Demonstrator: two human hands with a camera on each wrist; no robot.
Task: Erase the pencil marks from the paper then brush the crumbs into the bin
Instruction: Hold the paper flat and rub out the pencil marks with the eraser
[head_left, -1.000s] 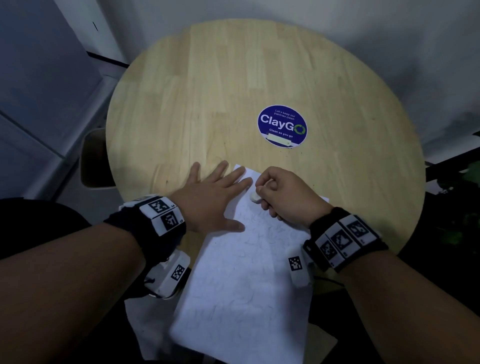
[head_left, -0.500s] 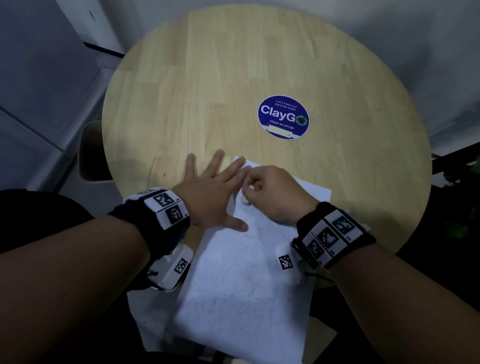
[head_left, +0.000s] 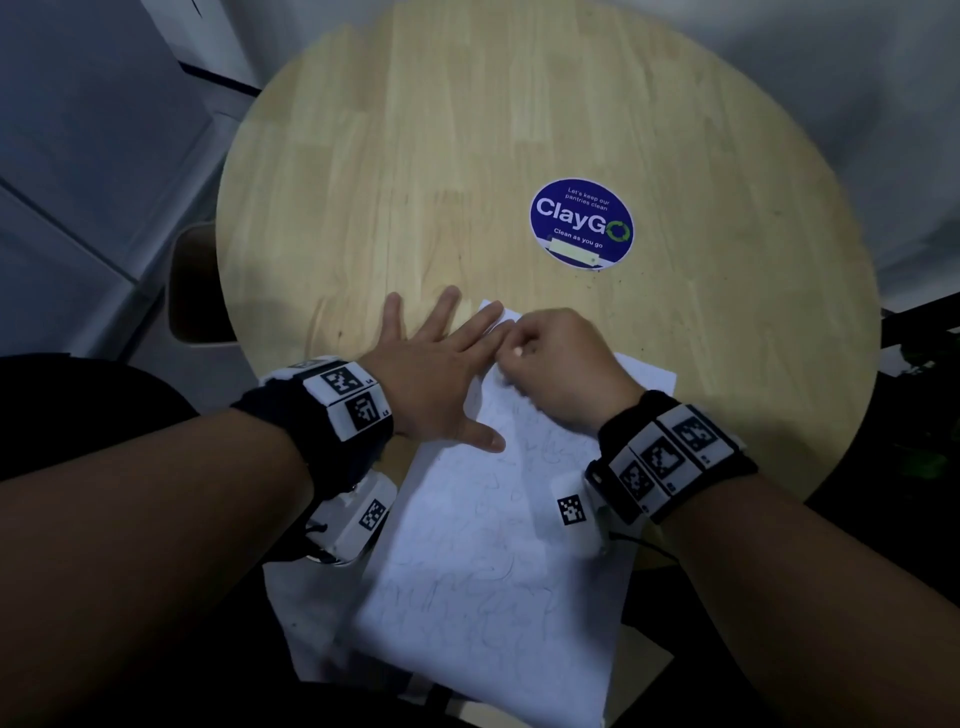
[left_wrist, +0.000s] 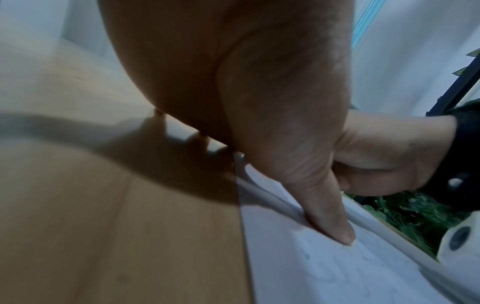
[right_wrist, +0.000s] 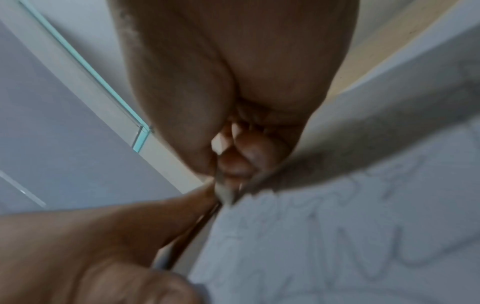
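A white sheet of paper (head_left: 498, 561) covered in faint pencil scribbles lies at the near edge of the round wooden table (head_left: 467, 130), its near end hanging over the rim. My left hand (head_left: 441, 364) lies flat with fingers spread, pressing the sheet's far left corner; its thumb (left_wrist: 330, 218) rests on the paper (left_wrist: 337, 277). My right hand (head_left: 556, 358) is curled around a small white eraser (right_wrist: 222, 190), whose tip touches the paper (right_wrist: 337, 236) close to the left hand's fingers. In the head view only a pale spot of the eraser (head_left: 518, 352) shows.
A round blue "ClayGo" sticker (head_left: 582, 223) sits on the table beyond the hands. A brown open-topped container (head_left: 192, 283) stands below the table's left rim. A second white sheet (head_left: 306, 613) lies under the paper near my body. Green plants (left_wrist: 405, 218) are at the right.
My right hand with the eraser has slid left and away from me across the top of the sheet, ending beside the left fingers. The left hand stays pressed flat.
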